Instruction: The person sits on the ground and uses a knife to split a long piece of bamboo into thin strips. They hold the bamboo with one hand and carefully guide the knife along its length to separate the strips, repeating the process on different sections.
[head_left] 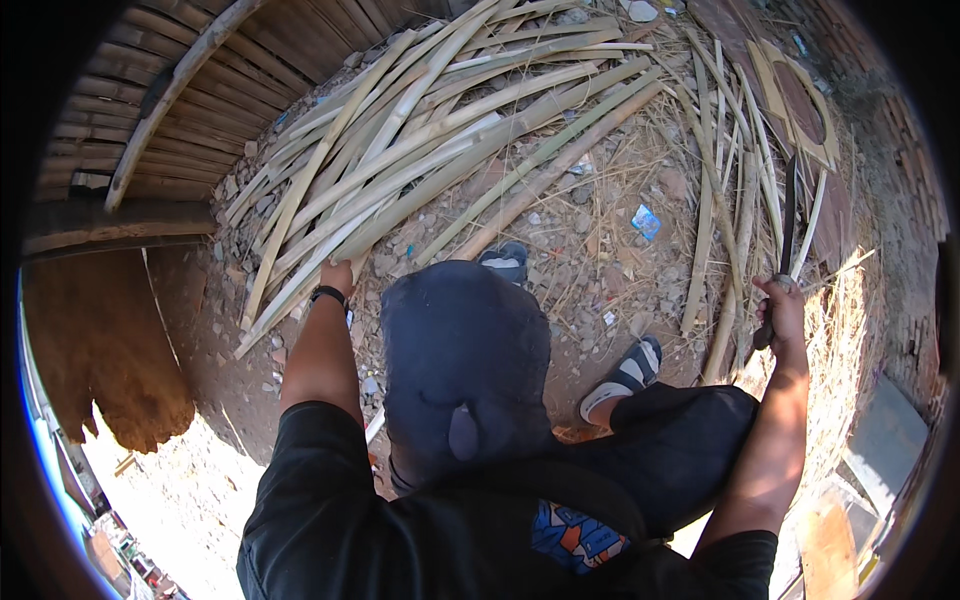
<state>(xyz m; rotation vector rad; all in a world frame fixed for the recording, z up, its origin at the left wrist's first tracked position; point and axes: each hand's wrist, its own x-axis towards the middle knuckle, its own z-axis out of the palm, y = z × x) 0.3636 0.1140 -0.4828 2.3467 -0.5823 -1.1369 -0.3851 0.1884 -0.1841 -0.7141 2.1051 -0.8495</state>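
Note:
A pile of long split bamboo strips (420, 150) lies fanned across the ground in front of me. At the near end of the pile, my left hand (338, 275) is closed on the end of a wide bamboo strip (440, 202); its fingertips are partly hidden. A dark band circles that wrist. Off to the right, my right hand (783, 308) is wrapped round the dark handle of a machete (790, 220). Its long, narrow, dark blade points away from me, beside several loose strips on the right.
Rubble, straw and a blue wrapper (646, 222) cover the ground between the bamboo and my sandalled feet. A wooden board with an oval cutout (820, 145) lies at the far right, near a brick wall (905, 160). A slatted bamboo wall (215, 90) stands at the far left.

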